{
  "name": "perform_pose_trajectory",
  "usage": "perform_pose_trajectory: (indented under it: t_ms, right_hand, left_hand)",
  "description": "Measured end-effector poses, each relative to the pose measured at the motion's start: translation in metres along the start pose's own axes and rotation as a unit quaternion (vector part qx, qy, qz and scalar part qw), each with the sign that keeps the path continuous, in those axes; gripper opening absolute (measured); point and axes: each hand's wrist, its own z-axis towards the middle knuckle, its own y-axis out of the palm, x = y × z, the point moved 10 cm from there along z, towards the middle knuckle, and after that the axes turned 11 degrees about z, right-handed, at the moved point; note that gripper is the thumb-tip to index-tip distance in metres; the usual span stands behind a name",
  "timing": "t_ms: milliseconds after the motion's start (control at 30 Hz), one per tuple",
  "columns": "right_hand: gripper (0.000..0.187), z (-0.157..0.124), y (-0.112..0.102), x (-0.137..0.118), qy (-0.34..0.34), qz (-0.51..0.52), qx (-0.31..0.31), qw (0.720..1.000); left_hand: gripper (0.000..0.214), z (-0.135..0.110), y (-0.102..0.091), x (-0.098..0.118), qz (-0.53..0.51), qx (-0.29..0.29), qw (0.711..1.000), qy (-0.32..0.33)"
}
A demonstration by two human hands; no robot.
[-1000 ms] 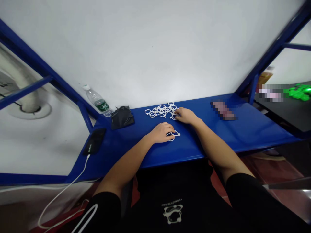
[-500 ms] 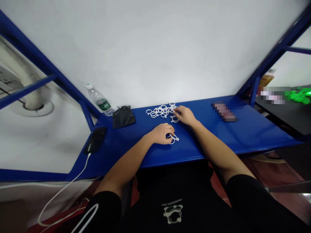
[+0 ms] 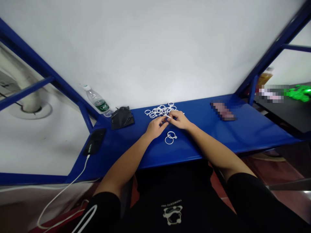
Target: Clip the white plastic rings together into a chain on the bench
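My right hand (image 3: pixel 180 120) pinches a white plastic ring (image 3: pixel 167 116) in its fingertips, at the near edge of a pile of similar rings (image 3: pixel 157 111). Close against it from the left comes my left hand (image 3: pixel 155 127), its fingers bent together at the same ring; its exact grip is partly hidden. Nearer to me, two overlapping white rings (image 3: pixel 169 140) with small tabs lie on the blue table (image 3: pixel 189 144), touched by neither hand. The right hand covers part of the pile's right side.
Left of the pile sit a crumpled black plastic bag (image 3: pixel 122 118) and a clear bottle (image 3: pixel 100 104) with a green label. A black phone-like device (image 3: pixel 94 141) with a white cable (image 3: pixel 85 165) lies at the left edge. A blurred-out object (image 3: pixel 223 111) rests to the right.
My left hand has let go of the two rings at the front and moved up to the right hand. The right hand has come slightly left and nearer, with a ring in its fingers.
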Motion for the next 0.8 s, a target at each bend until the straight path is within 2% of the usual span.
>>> perform_pose_trajectory:
  t_ms: [167,267,367,467,600,800]
  right_hand:
    - [0.030,-0.001,0.004,0.008,0.057,0.090,-0.018,0.994]
    - [0.021,-0.004,0.018,0.018,0.117,0.168,-0.052,0.977]
    - [0.015,-0.007,0.022,0.031,0.167,0.222,-0.047,0.959]
    - [0.015,-0.007,0.018,0.037,0.181,0.241,-0.028,0.953]
    - [0.011,-0.007,0.018,0.038,0.194,0.244,-0.032,0.950]
    - [0.010,-0.008,0.029,0.035,0.207,0.284,-0.057,0.934]
  left_hand:
    - [0.033,0.000,-0.004,-0.007,-0.003,0.024,0.999,-0.031]
    - [0.030,0.002,-0.008,-0.007,-0.008,0.035,0.999,-0.012]
    - [0.024,0.002,-0.012,-0.004,-0.017,0.057,0.998,0.014]
    - [0.022,0.001,-0.015,0.002,-0.025,0.077,0.996,0.032]
    - [0.020,0.000,-0.020,0.012,-0.004,0.103,0.993,0.058]
    - [0.019,0.001,-0.022,0.010,-0.016,0.101,0.994,0.046]
